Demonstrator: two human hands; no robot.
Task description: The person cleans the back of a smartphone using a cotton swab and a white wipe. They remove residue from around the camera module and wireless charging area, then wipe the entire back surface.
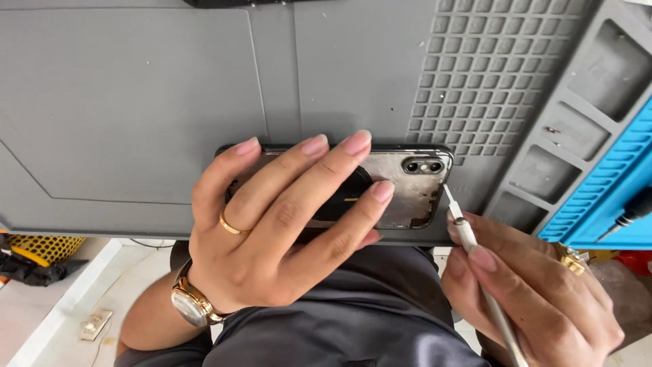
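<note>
No packages, labels, signs or lit screens show here; the phone point(380, 187) on the grey tabletop point(136, 102) lies with its worn back up, display hidden.

A grey work mat point(136, 102) with small compartments, a blue mat point(604, 197) beside it, perhaps a yellow basket point(42, 247) below.
</note>
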